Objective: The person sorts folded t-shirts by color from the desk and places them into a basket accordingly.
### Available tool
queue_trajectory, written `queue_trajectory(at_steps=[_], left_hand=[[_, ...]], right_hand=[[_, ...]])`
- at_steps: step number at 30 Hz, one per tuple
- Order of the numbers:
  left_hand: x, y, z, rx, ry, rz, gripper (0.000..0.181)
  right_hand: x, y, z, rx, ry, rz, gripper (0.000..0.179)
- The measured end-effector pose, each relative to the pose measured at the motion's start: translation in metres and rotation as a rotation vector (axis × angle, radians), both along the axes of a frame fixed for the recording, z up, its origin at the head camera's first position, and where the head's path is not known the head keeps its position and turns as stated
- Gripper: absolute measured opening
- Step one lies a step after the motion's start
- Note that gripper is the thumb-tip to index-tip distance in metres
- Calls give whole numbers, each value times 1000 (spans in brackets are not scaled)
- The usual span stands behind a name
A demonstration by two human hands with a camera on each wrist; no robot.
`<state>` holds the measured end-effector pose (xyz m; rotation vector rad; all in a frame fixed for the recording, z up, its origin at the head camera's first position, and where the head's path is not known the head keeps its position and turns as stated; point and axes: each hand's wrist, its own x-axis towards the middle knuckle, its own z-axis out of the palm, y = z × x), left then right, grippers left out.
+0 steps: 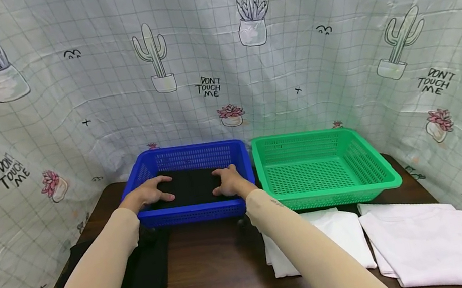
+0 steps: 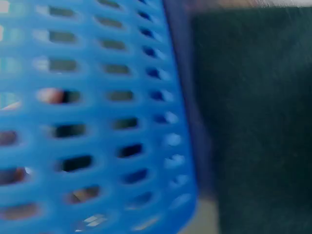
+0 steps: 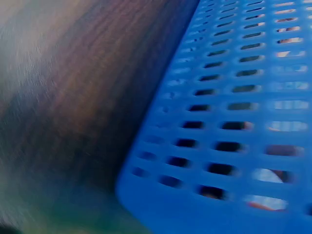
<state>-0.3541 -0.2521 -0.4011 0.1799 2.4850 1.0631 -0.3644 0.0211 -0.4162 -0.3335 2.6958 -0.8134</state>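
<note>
A folded black cloth (image 1: 194,186) lies flat inside the blue plastic basket (image 1: 197,215) in the head view. My left hand (image 1: 149,192) reaches over the basket's left end and rests at the cloth's left side, thumb and fingers spread apart. At the right side of the same cloth is my right hand (image 1: 230,182), likewise spread. Neither hand visibly pinches the fabric. Both wrist views look at the perforated basket wall, which mostly hides the hands; only bits show through the holes.
A green basket (image 1: 331,197) stands right of the blue one. In front of it lie a folded white cloth (image 1: 335,233) and a folded pale pink shirt (image 1: 435,242). More folded black fabric (image 1: 143,276) lies on the brown table (image 1: 215,269) at left. A patterned curtain (image 1: 196,43) hangs behind.
</note>
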Motion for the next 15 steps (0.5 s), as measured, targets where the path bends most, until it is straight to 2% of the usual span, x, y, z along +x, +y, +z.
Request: queue_trajectory(at_steps=[3,6,10,15], left_hand=[[5,-1,12,-48,1,-35,74],[13,-4,31,-67,35,-68,72],[27,-13,54,-18,122,-98,69],[52,-35,72,14,263,-98,68]], right_hand=[[4,-1,13,109,44,91,67],[9,0,29,136,70,154,68],[20,7,48,85,132,209,68],[39,14,63,-13,206,264,69]])
